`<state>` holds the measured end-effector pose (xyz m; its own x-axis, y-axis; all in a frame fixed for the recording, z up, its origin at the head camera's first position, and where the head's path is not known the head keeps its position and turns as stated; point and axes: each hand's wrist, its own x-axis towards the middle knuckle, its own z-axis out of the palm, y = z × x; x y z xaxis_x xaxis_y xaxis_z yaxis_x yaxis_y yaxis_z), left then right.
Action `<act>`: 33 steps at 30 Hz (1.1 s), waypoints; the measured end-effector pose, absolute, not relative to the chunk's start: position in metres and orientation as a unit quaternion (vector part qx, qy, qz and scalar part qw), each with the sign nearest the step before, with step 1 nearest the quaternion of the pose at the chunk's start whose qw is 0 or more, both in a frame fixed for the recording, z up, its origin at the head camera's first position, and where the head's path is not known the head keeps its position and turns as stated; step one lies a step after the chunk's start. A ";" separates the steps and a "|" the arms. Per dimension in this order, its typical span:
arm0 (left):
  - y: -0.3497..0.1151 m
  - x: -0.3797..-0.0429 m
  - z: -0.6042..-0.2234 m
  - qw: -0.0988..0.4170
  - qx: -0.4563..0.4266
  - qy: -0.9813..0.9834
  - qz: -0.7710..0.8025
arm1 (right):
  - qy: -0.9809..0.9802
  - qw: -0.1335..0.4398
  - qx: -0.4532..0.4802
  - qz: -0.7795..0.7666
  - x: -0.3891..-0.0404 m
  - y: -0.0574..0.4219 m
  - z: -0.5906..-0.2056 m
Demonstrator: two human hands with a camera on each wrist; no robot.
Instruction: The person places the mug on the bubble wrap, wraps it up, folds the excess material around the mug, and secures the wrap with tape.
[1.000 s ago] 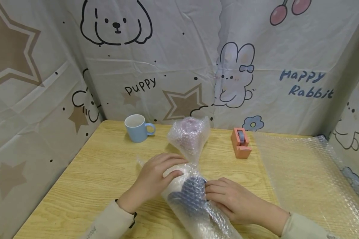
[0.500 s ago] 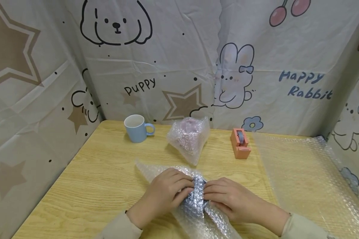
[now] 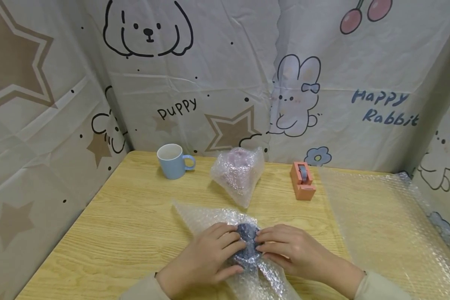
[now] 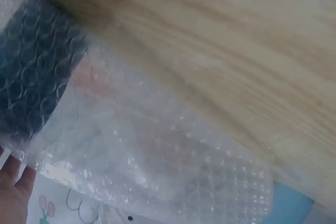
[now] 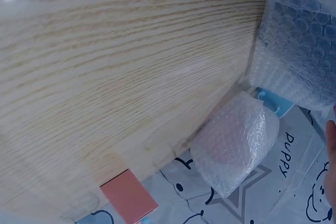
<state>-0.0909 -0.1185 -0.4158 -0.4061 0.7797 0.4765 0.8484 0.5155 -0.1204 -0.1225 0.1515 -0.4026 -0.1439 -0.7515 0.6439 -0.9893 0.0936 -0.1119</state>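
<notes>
Before me on the table, a dark blue object (image 3: 248,239) lies inside a sheet of bubble wrap (image 3: 204,214); its kind is hard to tell through the plastic. My left hand (image 3: 213,252) holds the wrapped object from the left, fingers on top and thumb nearer to me. On the opposite side my right hand (image 3: 298,248) grips it with curled fingers. A loose corner of the wrap points away to the left, and a folded strip runs toward me. Both wrist views show the dark blue surface through the bubbles, with only a few fingertips (image 4: 13,174) visible.
A light blue mug (image 3: 171,161) stands at the back left. Beside it sits a pink item (image 3: 238,168) in bubble wrap. An orange tape dispenser (image 3: 303,183) is further right. Another bubble wrap sheet (image 3: 382,216) covers the right side. Printed cloth (image 3: 225,83) hangs behind.
My left hand has moved right and toward me, bringing the wrap's left side over the dark blue object and then pressing it down. My right hand stays nearly in place.
</notes>
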 end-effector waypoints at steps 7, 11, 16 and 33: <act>-0.113 -0.091 -0.419 0.241 -0.508 -0.824 -0.073 | -0.711 0.214 0.612 0.271 -0.121 0.153 -0.403; -0.110 -0.093 -0.418 0.230 -0.512 -0.824 -0.080 | -0.714 0.213 0.610 0.271 -0.121 0.153 -0.403; -0.108 -0.094 -0.418 0.213 -0.508 -0.830 -0.089 | -0.716 0.217 0.607 0.268 -0.119 0.154 -0.402; -0.106 -0.092 -0.430 0.230 -0.495 -0.832 -0.100 | -0.704 0.235 0.623 0.245 -0.086 0.177 -0.390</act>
